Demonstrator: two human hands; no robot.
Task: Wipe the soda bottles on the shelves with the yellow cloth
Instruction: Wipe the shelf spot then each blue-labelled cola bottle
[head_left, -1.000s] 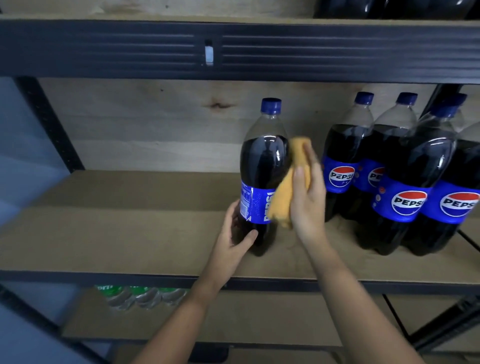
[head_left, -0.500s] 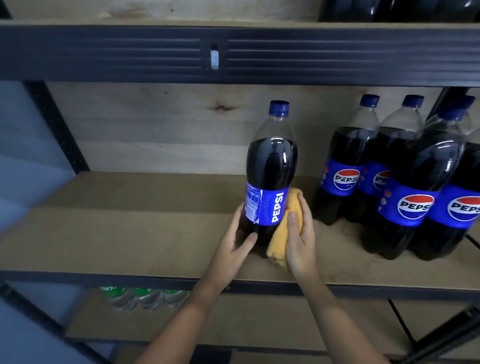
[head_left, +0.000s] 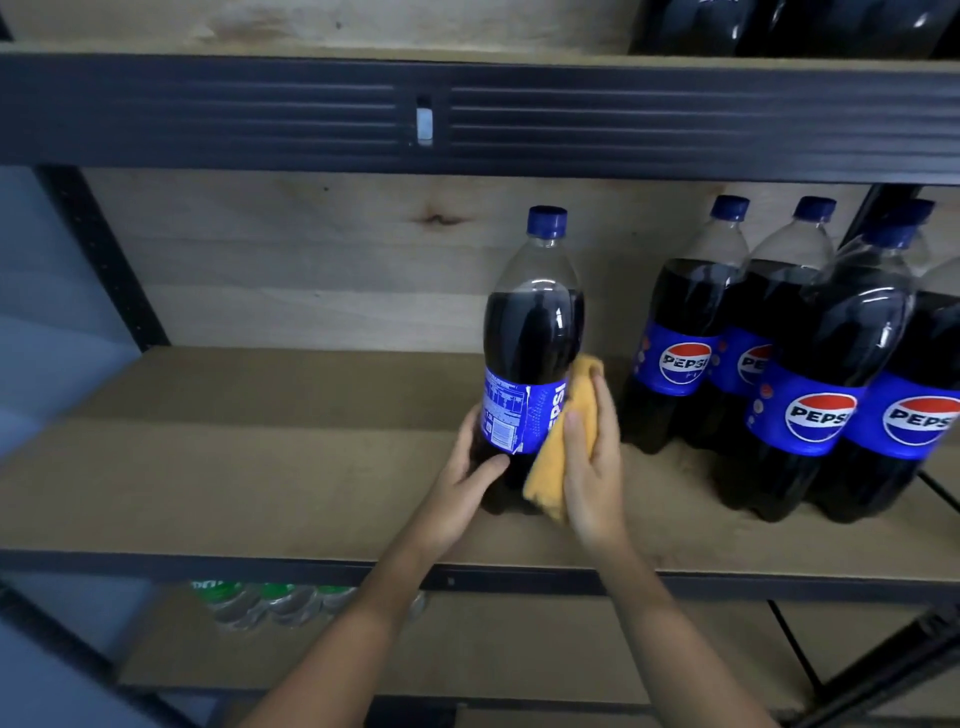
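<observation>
Head camera view: at centre frame, a person's left hand (head_left: 467, 480) grips the base of an upright soda bottle (head_left: 530, 353) on the middle shelf (head_left: 260, 467), while the right hand (head_left: 592, 467) presses a yellow cloth (head_left: 550, 467) against its right side. More Pepsi bottles (head_left: 810, 374) stand clustered at right.

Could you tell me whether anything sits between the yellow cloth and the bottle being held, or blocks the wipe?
Nothing visible does. The right hand presses the yellow cloth straight against the bottle, which the left hand grips low down. The other Pepsi bottles stand apart to the right.
</observation>
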